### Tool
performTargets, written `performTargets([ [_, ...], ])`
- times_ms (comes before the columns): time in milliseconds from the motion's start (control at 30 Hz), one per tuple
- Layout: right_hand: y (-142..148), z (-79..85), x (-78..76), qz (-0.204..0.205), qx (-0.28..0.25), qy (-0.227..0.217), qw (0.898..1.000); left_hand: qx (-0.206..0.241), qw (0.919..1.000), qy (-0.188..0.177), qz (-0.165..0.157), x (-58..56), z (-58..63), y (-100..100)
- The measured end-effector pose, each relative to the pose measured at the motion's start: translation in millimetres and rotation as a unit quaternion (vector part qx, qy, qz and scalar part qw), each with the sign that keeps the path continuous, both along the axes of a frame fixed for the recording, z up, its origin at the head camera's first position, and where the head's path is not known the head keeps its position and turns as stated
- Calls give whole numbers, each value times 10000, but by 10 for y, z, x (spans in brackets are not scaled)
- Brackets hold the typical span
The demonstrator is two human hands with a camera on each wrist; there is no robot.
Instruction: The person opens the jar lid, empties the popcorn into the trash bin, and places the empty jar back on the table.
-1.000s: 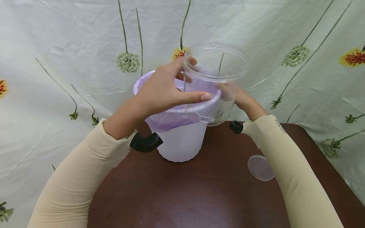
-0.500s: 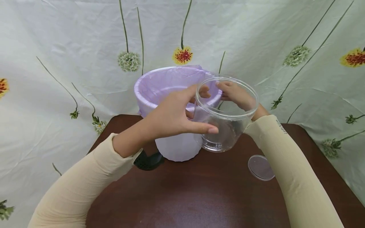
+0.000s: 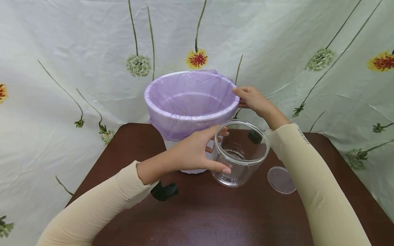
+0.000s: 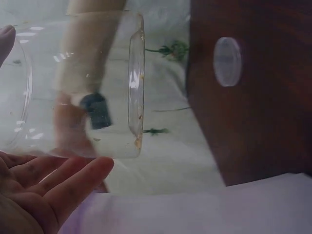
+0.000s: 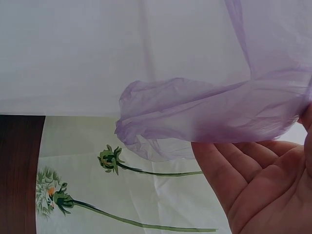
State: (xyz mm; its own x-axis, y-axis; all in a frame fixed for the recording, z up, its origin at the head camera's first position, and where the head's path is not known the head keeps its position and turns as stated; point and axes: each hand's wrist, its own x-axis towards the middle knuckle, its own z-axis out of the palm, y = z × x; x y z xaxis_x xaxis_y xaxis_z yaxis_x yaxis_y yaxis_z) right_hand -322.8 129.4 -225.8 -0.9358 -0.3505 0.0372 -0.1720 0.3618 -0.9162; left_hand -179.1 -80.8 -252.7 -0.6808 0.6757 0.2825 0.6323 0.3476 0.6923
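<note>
In the head view my left hand [image 3: 197, 150] grips a clear plastic jar [image 3: 241, 167] around its side, thumb nearer me and fingers behind. The jar's open mouth tilts up. The left wrist view shows specks of residue on the jar [image 4: 97, 78] near its base. My right hand [image 3: 253, 100] holds the right rim of a white trash bin [image 3: 173, 145], thumb over the edge and fingers outside. A purple bag [image 3: 194, 97] lines the bin and folds over its rim. In the right wrist view the fingers lie against the hanging bag [image 5: 209, 112].
A round clear lid [image 3: 281, 180] lies on the dark brown table [image 3: 209, 218], to the right of the jar. A flower-patterned white cloth [image 3: 101, 37] hangs behind the table. The bin stands toward the back.
My left hand has brought the jar down from above the bin to in front of it, nearer me. The right hand stays at the bin's rim.
</note>
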Motion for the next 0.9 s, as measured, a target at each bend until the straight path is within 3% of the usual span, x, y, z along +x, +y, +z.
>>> performTargets([
  [300,7,5,4,-5,94,-79,9999,-252,9988,-422,-64,12,-519,41],
  [667,14,18,9,-3,31,-154,9999,240,9930,-1089,-380,-6,-897,46],
  [900,32,20,30,163,-47,-11,9999,509,9906,-1115,-604,-54,-1192,44],
])
